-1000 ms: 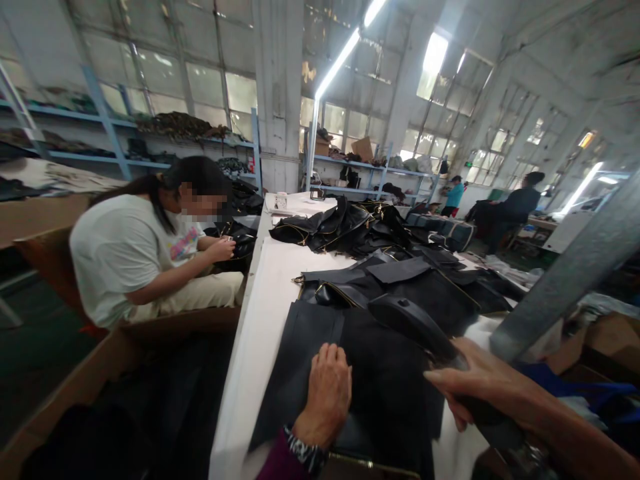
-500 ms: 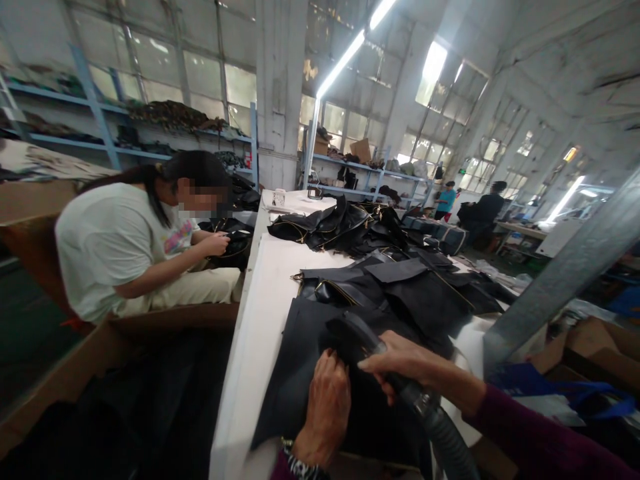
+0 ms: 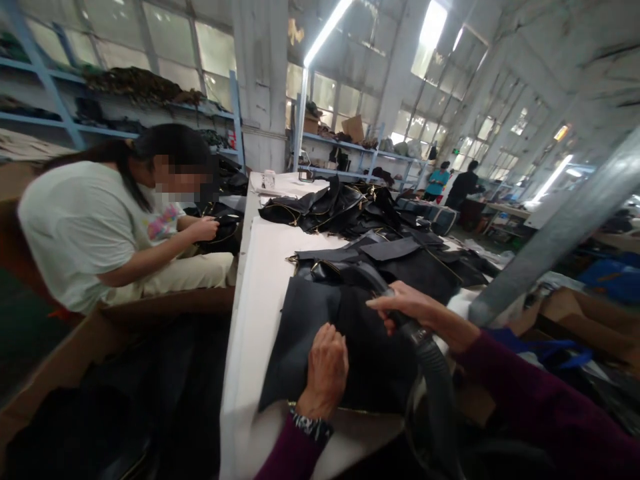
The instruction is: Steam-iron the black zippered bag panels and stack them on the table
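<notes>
Your right hand (image 3: 403,308) grips the black nozzle (image 3: 373,277), its long axis slanting away leftward near the far edge of the black panel (image 3: 295,333) on the worktop (image 3: 240,387). Your left hand (image 3: 327,365), nearer you, rests curled on that panel; whether it pinches, I cannot tell.

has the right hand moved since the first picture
Yes, the right hand has moved leftward from the slanted metal pole, and farther forward.

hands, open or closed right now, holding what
Left hand: curled on the black sheet; whether it grips cannot be told.
Right hand: closed around the black tool.
</notes>
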A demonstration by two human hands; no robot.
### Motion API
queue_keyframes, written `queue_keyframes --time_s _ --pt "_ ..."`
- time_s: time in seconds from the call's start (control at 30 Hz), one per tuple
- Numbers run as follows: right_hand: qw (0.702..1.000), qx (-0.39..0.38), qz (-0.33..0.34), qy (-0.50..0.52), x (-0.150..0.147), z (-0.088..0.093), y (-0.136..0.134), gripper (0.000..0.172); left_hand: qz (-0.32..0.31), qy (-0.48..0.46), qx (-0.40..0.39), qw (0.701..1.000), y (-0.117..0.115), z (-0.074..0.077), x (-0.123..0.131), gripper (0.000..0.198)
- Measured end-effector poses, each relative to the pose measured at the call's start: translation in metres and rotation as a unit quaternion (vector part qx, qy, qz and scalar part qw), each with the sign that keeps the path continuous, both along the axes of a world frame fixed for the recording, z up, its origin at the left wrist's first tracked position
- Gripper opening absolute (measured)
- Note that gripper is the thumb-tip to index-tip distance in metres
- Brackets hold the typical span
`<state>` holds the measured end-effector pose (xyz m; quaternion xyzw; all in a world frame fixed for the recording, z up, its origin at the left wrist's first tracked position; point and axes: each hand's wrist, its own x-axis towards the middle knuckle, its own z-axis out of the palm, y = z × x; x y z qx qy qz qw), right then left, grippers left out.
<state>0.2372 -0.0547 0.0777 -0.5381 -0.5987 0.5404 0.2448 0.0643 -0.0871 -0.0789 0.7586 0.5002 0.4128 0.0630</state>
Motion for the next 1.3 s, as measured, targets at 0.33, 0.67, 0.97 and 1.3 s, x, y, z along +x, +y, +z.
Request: queue_keyframes --time_s 0.33,0.67,0.97,1.3 --pt "0.995 0.039 -0.096 -0.003 0.078 0.029 -0.102 0.035 -0.027 0.063 -0.018 0.997 0.004 0.010 0.000 0.013" --pt "0.991 -0.030 -0.109 0.074 0.152 -0.030 -0.183 0.035 -0.089 0.003 -0.126 0.988 -0.069 0.052 0.047 0.031" --pt "0.990 -0.048 -0.082 0.101 0.155 -0.103 -0.194 0.028 -0.095 -0.252 -0.542 0.796 -0.111 -0.010 0.105 0.046" --pt "0.993 -0.056 -0.046 0.096 0.149 -0.102 -0.171 0.022 -0.030 -0.561 -0.570 0.599 -0.102 -0.004 0.123 0.027"
